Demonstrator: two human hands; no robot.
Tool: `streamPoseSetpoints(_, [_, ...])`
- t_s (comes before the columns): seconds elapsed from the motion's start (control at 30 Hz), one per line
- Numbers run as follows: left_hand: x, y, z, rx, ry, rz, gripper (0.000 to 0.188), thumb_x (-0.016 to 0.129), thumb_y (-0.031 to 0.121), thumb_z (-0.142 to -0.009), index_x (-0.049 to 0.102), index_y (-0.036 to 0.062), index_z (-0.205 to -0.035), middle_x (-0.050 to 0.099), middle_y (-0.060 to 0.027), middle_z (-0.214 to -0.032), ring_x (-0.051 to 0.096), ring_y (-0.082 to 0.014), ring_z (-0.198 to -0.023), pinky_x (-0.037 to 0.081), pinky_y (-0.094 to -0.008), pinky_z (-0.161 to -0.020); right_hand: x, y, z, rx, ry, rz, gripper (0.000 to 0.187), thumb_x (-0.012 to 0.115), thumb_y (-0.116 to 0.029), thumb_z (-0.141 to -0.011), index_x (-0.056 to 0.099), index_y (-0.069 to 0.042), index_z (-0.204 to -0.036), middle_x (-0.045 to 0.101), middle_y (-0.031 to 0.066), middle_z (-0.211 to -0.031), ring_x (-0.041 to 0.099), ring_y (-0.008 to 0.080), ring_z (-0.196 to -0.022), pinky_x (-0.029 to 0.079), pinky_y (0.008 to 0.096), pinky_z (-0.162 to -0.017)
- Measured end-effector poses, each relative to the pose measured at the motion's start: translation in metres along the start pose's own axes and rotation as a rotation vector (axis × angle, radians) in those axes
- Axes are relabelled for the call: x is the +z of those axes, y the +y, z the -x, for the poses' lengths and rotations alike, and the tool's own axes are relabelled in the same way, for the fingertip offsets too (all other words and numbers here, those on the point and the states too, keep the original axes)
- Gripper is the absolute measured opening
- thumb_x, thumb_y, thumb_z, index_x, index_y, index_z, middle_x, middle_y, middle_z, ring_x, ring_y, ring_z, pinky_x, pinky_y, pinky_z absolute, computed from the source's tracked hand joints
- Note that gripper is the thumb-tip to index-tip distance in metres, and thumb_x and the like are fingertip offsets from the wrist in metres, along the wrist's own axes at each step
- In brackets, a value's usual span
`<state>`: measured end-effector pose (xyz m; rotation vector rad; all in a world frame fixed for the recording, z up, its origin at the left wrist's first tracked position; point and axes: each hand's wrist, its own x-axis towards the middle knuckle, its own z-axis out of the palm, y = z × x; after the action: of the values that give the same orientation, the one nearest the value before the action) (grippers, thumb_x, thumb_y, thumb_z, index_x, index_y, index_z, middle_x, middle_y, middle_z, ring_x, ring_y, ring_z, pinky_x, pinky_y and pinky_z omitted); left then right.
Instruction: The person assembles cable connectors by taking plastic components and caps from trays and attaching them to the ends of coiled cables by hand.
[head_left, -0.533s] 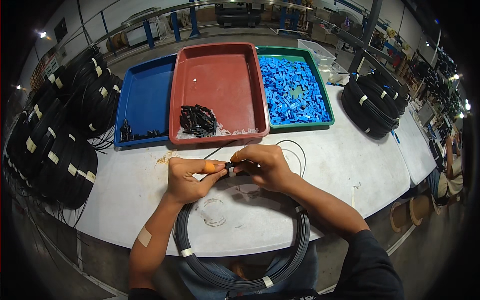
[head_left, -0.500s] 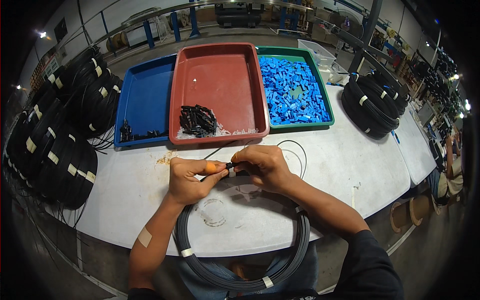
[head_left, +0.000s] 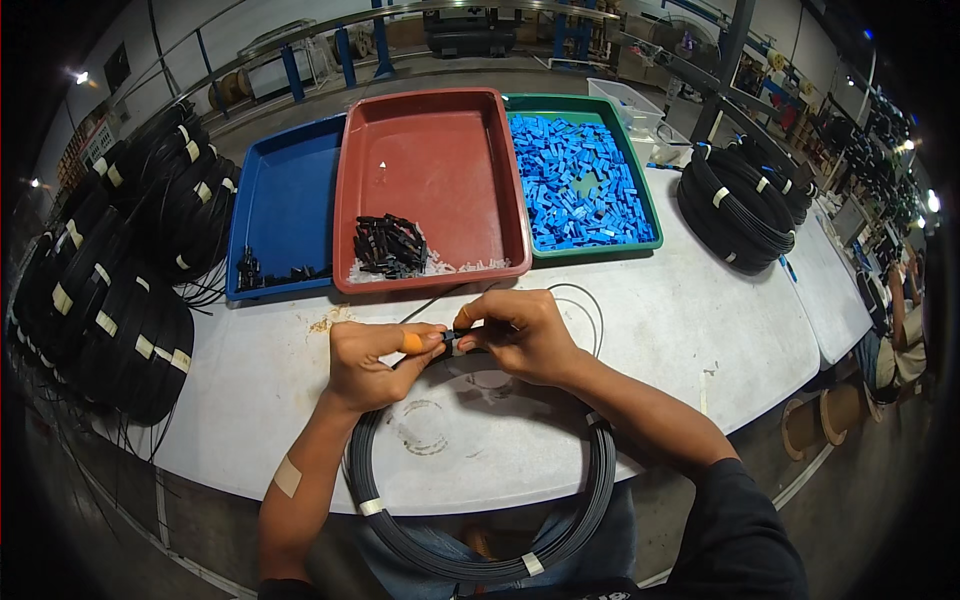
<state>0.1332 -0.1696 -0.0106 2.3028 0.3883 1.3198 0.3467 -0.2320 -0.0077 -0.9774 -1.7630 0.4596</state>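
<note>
Both of my hands meet above the top of a black cable coil (head_left: 365, 455), which is tied with pale bands and overhangs the table's near edge. Between my fingertips is a small black connector (head_left: 449, 337), mostly covered by the fingers. My left hand (head_left: 378, 365), orange tape on a finger, pinches its left end. My right hand (head_left: 525, 335), also with orange finger tape, pinches at its right end; whether it grips the connector or the cable is hard to make out. A loose loop of thin cable (head_left: 600, 325) curves out past my right hand.
Beyond my hands stand a blue tray (head_left: 290, 190) with a few black parts, a red tray (head_left: 440, 160) with black and clear pieces, and a green tray (head_left: 655, 235) full of blue clips. Black cable coils are stacked left (head_left: 130, 345) and right (head_left: 735, 215).
My hands stay together at nearly the same spot. Slightly more of the black connector shows between the fingertips, and the view has shifted a little.
</note>
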Motion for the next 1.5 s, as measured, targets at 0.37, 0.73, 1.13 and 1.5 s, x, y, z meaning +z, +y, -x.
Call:
streamPoseSetpoints(0.37, [0.001, 0.003, -0.001, 0.357, -0.131, -0.362, 0.012, 0.077, 0.0, -0.079, 0.069, 0.0055, -0.073, 0.076, -0.0152, -0.097, 0.077, -0.0213, -0.082, 0.055, -0.027, -0.054, 0.005, 0.007, 0.002, 0.235, 0.022, -0.147, 0.011, 0.075, 0.007, -0.079, 0.072, 0.003, -0.09, 0.072, 0.0116, -0.077, 0.068, 0.0125, -0.07, 0.053, 0.0285, -0.064])
streamPoseSetpoints(0.73, [0.003, 0.003, -0.005, 0.029, -0.001, -0.057, 0.032, 0.081, -0.002, -0.076, 0.066, 0.0037, -0.104, 0.077, -0.0157, -0.092, 0.077, -0.0243, -0.082, 0.06, -0.0267, -0.068, 0.006, 0.007, -0.002, 0.234, 0.002, -0.316, 0.008, 0.073, 0.004, -0.086, 0.071, 0.003, -0.094, 0.073, 0.0051, -0.081, 0.063, 0.0087, -0.071, 0.051, 0.0258, -0.065])
streamPoseSetpoints(1.13, [0.008, -0.01, 0.001, -0.248, -0.053, 0.157, 0.093, 0.082, -0.006, -0.076, 0.03, 0.0011, -0.153, 0.076, -0.0208, -0.095, 0.075, -0.0229, -0.092, 0.06, -0.0316, -0.087, 0.005, 0.013, 0.001, 0.246, 0.036, -0.155, 0.007, 0.075, 0.001, -0.086, 0.073, 0.003, -0.092, 0.073, 0.0101, -0.077, 0.065, 0.0086, -0.069, 0.051, 0.0267, -0.063])
streamPoseSetpoints(1.5, [0.009, -0.011, 0.002, -0.272, 0.004, 0.178, 0.081, 0.087, 0.004, -0.075, 0.046, 0.0037, -0.146, 0.078, -0.0134, -0.093, 0.076, -0.0206, -0.092, 0.06, -0.0276, -0.085, 0.005, 0.016, 0.002, 0.108, 0.075, -0.052, 0.013, 0.072, 0.007, -0.082, 0.072, 0.002, -0.094, 0.075, 0.0152, -0.084, 0.074, 0.0194, -0.074, 0.056, 0.0297, -0.066])
